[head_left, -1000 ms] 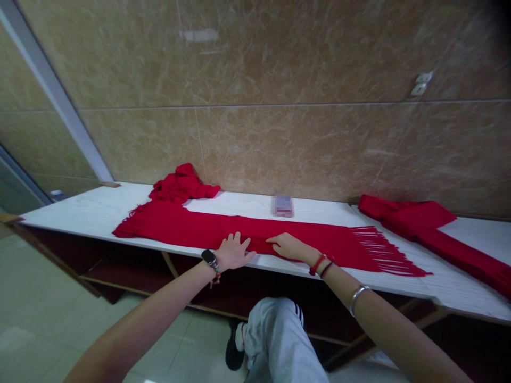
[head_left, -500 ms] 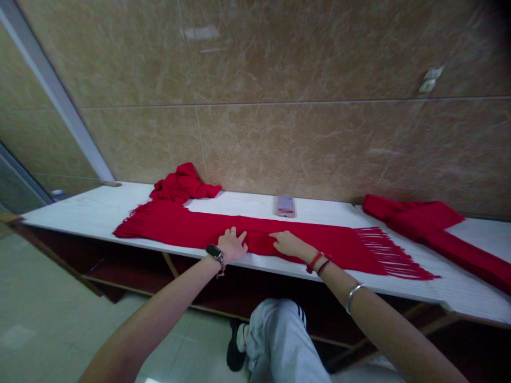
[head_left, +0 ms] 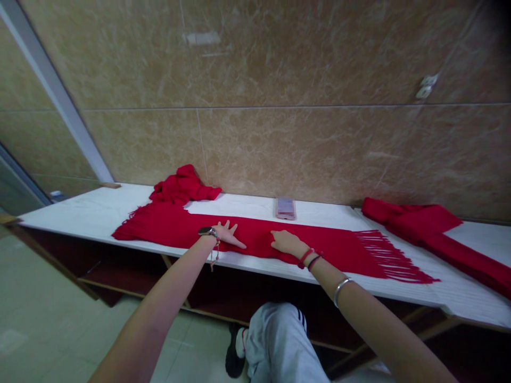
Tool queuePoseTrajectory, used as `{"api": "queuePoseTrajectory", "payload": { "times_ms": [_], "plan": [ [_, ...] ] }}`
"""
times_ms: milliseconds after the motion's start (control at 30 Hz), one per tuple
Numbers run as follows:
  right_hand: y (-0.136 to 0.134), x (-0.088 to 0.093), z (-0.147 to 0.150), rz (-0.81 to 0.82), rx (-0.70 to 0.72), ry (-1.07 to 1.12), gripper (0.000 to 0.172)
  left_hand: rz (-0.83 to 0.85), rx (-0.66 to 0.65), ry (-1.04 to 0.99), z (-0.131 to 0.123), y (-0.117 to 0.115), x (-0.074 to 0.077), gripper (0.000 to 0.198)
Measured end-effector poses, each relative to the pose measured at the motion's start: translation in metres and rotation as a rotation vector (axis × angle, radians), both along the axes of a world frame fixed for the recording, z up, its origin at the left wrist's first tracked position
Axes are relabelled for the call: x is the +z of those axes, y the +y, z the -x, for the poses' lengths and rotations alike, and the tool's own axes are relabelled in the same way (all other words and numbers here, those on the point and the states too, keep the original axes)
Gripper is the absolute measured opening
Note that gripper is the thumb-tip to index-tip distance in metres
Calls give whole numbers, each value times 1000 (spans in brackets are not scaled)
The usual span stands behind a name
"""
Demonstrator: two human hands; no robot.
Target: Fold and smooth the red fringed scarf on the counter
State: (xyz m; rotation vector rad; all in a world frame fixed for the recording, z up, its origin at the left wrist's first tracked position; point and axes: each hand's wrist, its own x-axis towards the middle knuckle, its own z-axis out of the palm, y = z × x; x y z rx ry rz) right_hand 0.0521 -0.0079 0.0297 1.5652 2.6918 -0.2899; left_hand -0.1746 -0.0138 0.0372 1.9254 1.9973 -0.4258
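Note:
A red fringed scarf (head_left: 335, 247) lies lengthwise along a white countertop (head_left: 239, 259), its tassels fanned out at both ends. Over its middle my left hand (head_left: 228, 234) is open, fingers spread, with nothing held. A short way to the right, my right hand (head_left: 288, 243) rests on the same scarf with its fingers curled in. The fingertips and whatever is under them are hidden. The cloth between my hands looks nearly flat.
Behind the scarf's left end sits a crumpled heap of red cloth (head_left: 181, 183). A phone (head_left: 285, 208) lies near the tiled wall (head_left: 319, 154). Another folded red scarf (head_left: 419, 226) stretches across the right side. Dark shelves (head_left: 131, 274) are under the countertop.
My left hand has shifted slightly left and away from me, its fingers more spread. My right hand has moved little, and its extended index finger is now curled in.

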Motion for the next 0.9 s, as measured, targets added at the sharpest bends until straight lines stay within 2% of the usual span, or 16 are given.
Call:
{"api": "queuePoseTrajectory", "payload": {
  "times_ms": [100,200,333,467,533,633,733,900],
  "plan": [
    [-5,4,11,-114,27,-25,36,-5,-52,-13,0,4,0,129],
    [-3,1,28,-217,153,19,41,-17,-76,-60,1,5,-6,128],
    [5,-18,51,-247,300,104,48,-38,-76,-56,5,4,-14,122],
    [13,-38,49,-198,247,109,49,-37,-74,-51,6,1,-15,122],
    [16,-44,33,-229,192,101,49,-36,-78,-54,6,-1,-14,122],
    [23,-49,-7,-302,95,46,48,-40,-82,-57,5,-4,-12,122],
    [32,-55,-61,-358,-12,-47,47,-48,-94,-59,4,-7,-9,120],
    [47,-67,-165,-324,-228,-153,47,-54,-110,-47,4,-10,-6,117]
  ]
}}
